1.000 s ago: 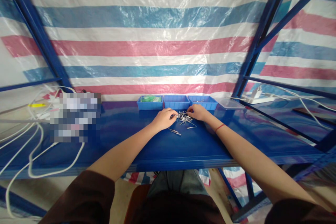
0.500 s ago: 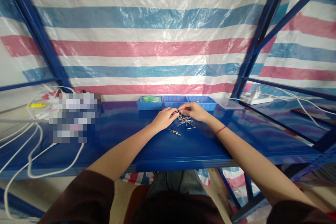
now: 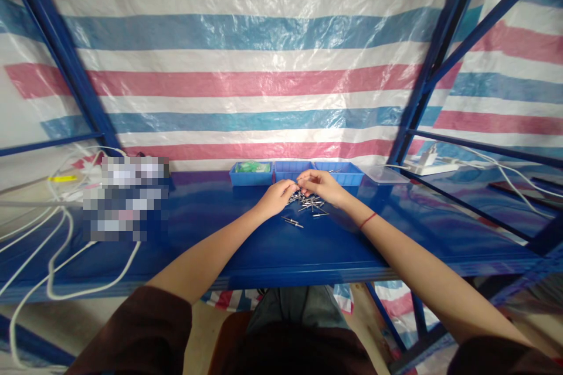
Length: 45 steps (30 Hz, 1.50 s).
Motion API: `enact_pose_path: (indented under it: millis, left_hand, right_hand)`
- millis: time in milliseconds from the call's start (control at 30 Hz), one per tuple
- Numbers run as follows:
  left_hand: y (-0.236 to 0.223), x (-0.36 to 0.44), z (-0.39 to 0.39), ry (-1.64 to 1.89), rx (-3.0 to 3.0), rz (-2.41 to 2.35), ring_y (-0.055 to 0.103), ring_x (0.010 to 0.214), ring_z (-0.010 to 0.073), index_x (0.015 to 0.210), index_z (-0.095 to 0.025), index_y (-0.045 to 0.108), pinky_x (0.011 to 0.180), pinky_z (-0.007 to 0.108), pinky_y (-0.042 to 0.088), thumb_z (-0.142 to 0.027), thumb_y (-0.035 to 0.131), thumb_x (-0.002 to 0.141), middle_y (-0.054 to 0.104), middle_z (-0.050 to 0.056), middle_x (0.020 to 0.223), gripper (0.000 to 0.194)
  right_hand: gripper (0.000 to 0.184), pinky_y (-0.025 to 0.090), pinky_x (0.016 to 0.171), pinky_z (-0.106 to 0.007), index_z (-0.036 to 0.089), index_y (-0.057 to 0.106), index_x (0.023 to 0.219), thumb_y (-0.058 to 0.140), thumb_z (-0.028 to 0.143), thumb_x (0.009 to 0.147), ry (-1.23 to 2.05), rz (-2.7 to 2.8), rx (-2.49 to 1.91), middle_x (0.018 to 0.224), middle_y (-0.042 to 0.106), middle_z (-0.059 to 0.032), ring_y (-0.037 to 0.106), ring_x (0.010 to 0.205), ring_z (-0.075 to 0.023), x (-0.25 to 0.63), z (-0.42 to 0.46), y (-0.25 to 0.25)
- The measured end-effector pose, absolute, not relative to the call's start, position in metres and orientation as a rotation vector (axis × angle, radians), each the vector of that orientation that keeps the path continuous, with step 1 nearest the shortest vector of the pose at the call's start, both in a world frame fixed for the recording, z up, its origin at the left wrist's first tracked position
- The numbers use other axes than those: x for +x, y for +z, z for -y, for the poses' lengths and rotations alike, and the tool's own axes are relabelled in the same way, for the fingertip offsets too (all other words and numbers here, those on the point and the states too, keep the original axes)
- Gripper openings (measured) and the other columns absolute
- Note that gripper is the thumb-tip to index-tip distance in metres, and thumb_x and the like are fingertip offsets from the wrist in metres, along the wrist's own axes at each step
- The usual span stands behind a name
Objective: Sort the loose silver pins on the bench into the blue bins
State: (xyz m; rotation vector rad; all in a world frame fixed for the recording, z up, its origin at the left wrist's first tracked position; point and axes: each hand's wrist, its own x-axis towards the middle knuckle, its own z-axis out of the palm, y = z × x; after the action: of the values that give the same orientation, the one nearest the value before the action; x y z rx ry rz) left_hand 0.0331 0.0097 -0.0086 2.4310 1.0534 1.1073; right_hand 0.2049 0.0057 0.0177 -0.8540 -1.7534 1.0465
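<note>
A small heap of thin metal pins (image 3: pixel 309 203) lies on the blue shelf top (image 3: pixel 246 240), with two loose pins (image 3: pixel 292 222) nearer me. My left hand (image 3: pixel 276 196) rests at the heap's left edge, fingers curled in a pinch. My right hand (image 3: pixel 322 185) hovers just above the heap, its fingertips pinched on a pin, close to the left hand's fingers. A red band circles my right wrist.
Three small blue bins (image 3: pixel 296 171) stand in a row behind the heap; the left one holds green pieces. A clear plastic lid (image 3: pixel 384 174) lies to their right. White cables (image 3: pixel 57 258) loop on the left; a white power strip (image 3: pixel 428 163) sits far right.
My right hand rose from the heap and moved left towards the left hand. The left hand shifted slightly up.
</note>
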Motion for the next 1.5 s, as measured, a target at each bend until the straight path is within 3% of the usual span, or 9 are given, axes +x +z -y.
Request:
enact_pose_path:
  millis: [167,267,500,600,767,900,1067,1267,1500]
  left_hand:
    - [-0.008,0.035,-0.005,1.143,2.364,-0.995,0.059,0.086,0.0153,0.099,-0.018,0.058,0.079,0.027,0.045,-0.038,0.044,0.086,0.064,0.004,0.090,0.028]
    - [-0.008,0.035,-0.006,1.192,2.365,-0.991,0.059,0.086,0.0152,0.094,-0.017,0.057,0.080,0.027,0.046,-0.035,0.045,0.086,0.064,0.004,0.090,0.023]
    - [-0.006,0.032,-0.010,1.385,2.313,-1.115,0.059,0.084,0.0148,0.085,-0.018,0.056,0.078,0.028,0.048,-0.031,0.050,0.083,0.062,0.003,0.088,0.015]
    - [-0.008,0.032,-0.011,1.414,2.297,-1.143,0.059,0.086,0.0152,0.090,-0.017,0.056,0.080,0.029,0.048,-0.033,0.051,0.082,0.062,0.004,0.090,0.018]
    - [-0.013,0.031,-0.013,1.333,2.328,-1.204,0.060,0.088,0.0166,0.112,-0.014,0.050,0.085,0.032,0.046,-0.037,0.053,0.082,0.061,0.008,0.095,0.038]
    - [-0.013,0.029,-0.008,1.107,2.532,-1.253,0.056,0.098,0.0198,0.110,-0.019,0.055,0.090,0.036,0.043,-0.038,0.050,0.083,0.060,0.007,0.102,0.033]
    - [-0.009,0.029,-0.001,0.956,2.688,-1.304,0.052,0.102,0.0223,0.102,-0.024,0.061,0.090,0.039,0.042,-0.040,0.048,0.084,0.059,0.005,0.104,0.028]
    - [-0.009,0.029,-0.001,0.937,2.684,-1.339,0.052,0.101,0.0227,0.103,-0.025,0.061,0.090,0.040,0.042,-0.040,0.048,0.084,0.058,0.005,0.104,0.028]
    - [-0.012,0.028,-0.004,0.918,2.699,-1.343,0.053,0.100,0.0223,0.103,-0.025,0.062,0.089,0.038,0.043,-0.037,0.049,0.083,0.058,0.005,0.105,0.026]
  right_hand:
    - [0.029,0.045,0.051,-0.024,0.015,0.060,0.078,0.067,0.042,0.067,0.913,1.812,-0.883,0.065,0.060,0.0000,0.051,0.052,-0.0090,0.205,-0.004,0.020]
    - [0.028,0.044,0.051,-0.024,0.015,0.063,0.081,0.063,0.041,0.071,0.780,1.908,-0.872,0.068,0.062,-0.0019,0.051,0.053,-0.0097,0.206,-0.003,0.022]
    - [0.025,0.046,0.064,-0.028,0.017,0.069,0.088,0.050,0.032,0.082,0.219,2.131,-0.879,0.085,0.067,-0.0068,0.058,0.070,-0.0145,0.212,-0.005,0.020]
    - [0.026,0.046,0.069,-0.030,0.018,0.069,0.088,0.047,0.029,0.084,0.081,2.194,-0.924,0.086,0.068,-0.0066,0.058,0.071,-0.0157,0.213,-0.008,0.020]
    - [0.028,0.044,0.069,-0.030,0.016,0.068,0.086,0.044,0.030,0.085,-0.089,1.884,-1.283,0.088,0.069,-0.0091,0.060,0.072,-0.0189,0.235,-0.023,0.023]
    - [0.034,0.041,0.067,-0.033,0.014,0.067,0.088,0.037,0.031,0.087,-0.282,1.635,-1.632,0.087,0.066,-0.0146,0.060,0.077,-0.0246,0.267,-0.036,0.018]
    - [0.035,0.041,0.070,-0.036,0.007,0.063,0.104,0.044,0.030,0.084,-0.275,1.678,-1.638,0.098,0.060,-0.0220,0.059,0.082,-0.0269,0.279,-0.041,0.014]
    - [0.023,0.045,0.068,-0.027,0.017,0.068,0.093,0.055,0.025,0.076,0.108,2.238,-1.240,0.087,0.068,-0.0063,0.059,0.071,-0.0159,0.251,-0.026,0.021]
    - [0.023,0.045,0.068,-0.029,0.019,0.071,0.089,0.060,0.030,0.073,0.398,2.518,-1.030,0.085,0.069,-0.0053,0.060,0.071,-0.0174,0.226,-0.012,0.015]
